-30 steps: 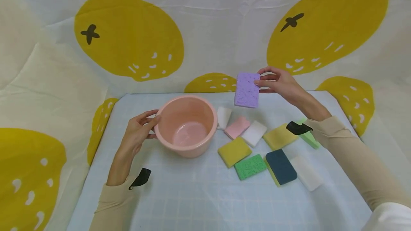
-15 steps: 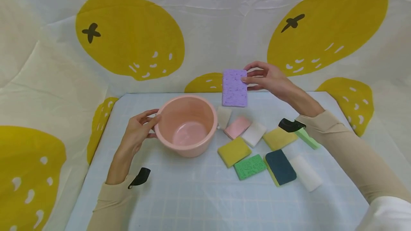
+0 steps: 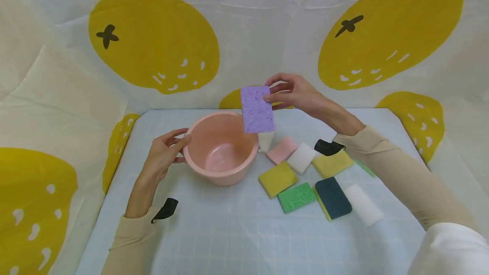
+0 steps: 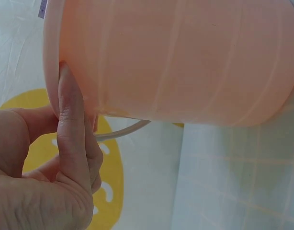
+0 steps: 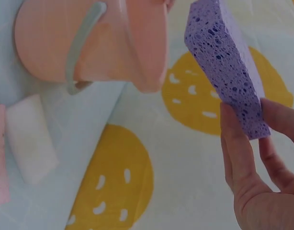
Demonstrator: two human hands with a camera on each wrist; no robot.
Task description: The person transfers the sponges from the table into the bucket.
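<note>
The right hand (image 3: 292, 92) pinches a porous purple rectangular sponge (image 3: 257, 109) by one edge above the pink plastic bucket (image 3: 221, 150)'s far rim – it could clip that rim and tumble outside – while the left hand (image 3: 164, 156) apparently grips the near rim.

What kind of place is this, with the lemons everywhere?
Probably a staged tabletop set, not a real kitchen: a lemon-print cloth backdrop, a pale gridded mat, and loose sponges beside a pink bucket.
</note>
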